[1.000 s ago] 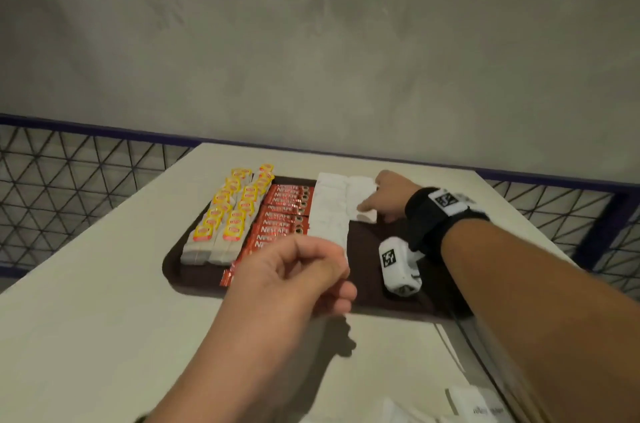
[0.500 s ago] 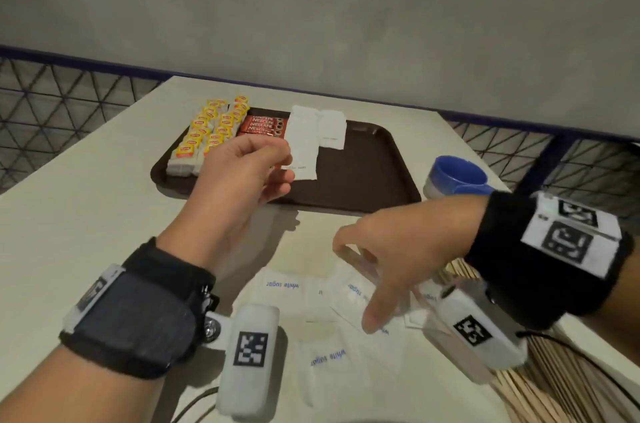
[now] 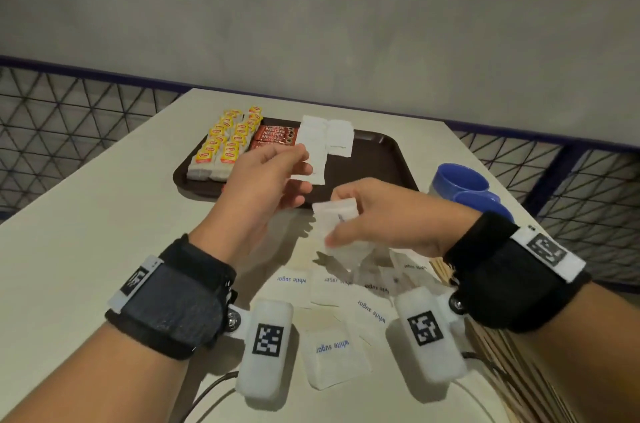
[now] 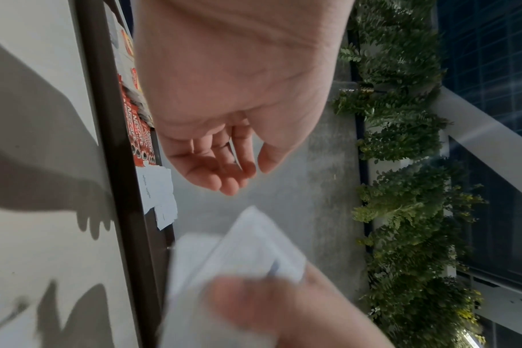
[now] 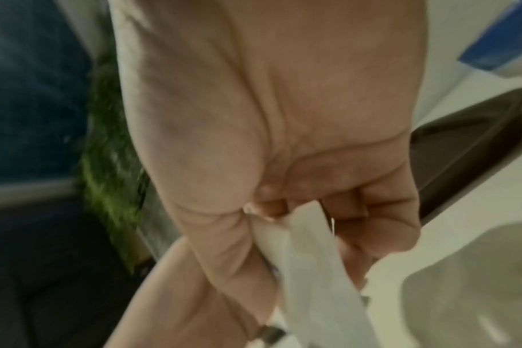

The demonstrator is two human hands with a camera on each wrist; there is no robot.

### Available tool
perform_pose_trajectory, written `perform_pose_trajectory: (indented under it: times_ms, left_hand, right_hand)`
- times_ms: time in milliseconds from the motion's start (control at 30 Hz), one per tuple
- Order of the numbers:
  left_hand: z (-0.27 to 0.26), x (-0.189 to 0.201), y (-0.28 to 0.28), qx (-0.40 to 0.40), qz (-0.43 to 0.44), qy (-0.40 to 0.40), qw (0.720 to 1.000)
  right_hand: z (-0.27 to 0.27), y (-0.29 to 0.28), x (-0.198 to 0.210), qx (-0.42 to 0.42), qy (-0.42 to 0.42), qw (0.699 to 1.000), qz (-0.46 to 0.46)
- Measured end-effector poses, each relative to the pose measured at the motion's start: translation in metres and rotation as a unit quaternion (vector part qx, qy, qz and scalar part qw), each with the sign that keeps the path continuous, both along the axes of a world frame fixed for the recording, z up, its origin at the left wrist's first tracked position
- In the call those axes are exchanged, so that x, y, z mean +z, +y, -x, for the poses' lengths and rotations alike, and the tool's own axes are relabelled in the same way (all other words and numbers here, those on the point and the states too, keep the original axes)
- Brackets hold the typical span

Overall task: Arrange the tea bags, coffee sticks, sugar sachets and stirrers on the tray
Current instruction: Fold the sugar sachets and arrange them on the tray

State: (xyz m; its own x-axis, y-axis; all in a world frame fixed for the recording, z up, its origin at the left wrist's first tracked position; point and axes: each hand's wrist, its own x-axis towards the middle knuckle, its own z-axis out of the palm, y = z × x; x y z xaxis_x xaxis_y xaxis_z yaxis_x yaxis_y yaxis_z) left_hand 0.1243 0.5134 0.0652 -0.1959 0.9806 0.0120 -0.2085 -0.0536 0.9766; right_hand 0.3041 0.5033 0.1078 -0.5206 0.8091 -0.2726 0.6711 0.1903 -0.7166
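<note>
Right hand: pinching white sugar sachets above counter, just short of brown tray. Left hand: fingers loosely curled, empty. Further sachets loose on counter.

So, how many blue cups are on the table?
2. The far blue cup stands right of the tray; the near blue cup sits just before it, partly hidden behind the right wrist.
</note>
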Motion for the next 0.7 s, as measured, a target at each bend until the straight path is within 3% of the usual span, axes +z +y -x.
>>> perform_pose_trajectory:
  times_ms: [67, 133, 200, 333, 567, 700]
  left_hand:
    - [0.002, 0.002, 0.002, 0.013, 0.005, -0.008, 1.0]
    - [0.003, 0.002, 0.003, 0.02, 0.013, -0.005, 1.0]
    - [0.003, 0.002, 0.002, 0.008, 0.012, -0.004, 1.0]
    - [-0.003, 0.003, -0.003, -0.054, 0.025, 0.01, 0.998]
    - [-0.017, -0.001, -0.011, -0.129, 0.005, 0.061, 0.99]
    - [-0.015, -0.005, -0.01, -0.097, -0.016, 0.055, 0.994]
  right_hand:
    - [0.008, 0.003, 0.0, -0.088, 0.161, 0.982, 0.04]
    - [0.016, 0.005, -0.005, -0.151, 0.299, 0.939, 0.081]
    - [0.022, 0.006, -0.013, -0.207, 0.376, 0.898, 0.093]
    - [0.03, 0.009, -0.038, -0.276, 0.346, 0.897, 0.003]
    - [0.019, 0.006, -0.042, -0.208, 0.298, 0.924, -0.12]
    - [0.014, 0.006, -0.039, -0.198, 0.397, 0.894, -0.059]
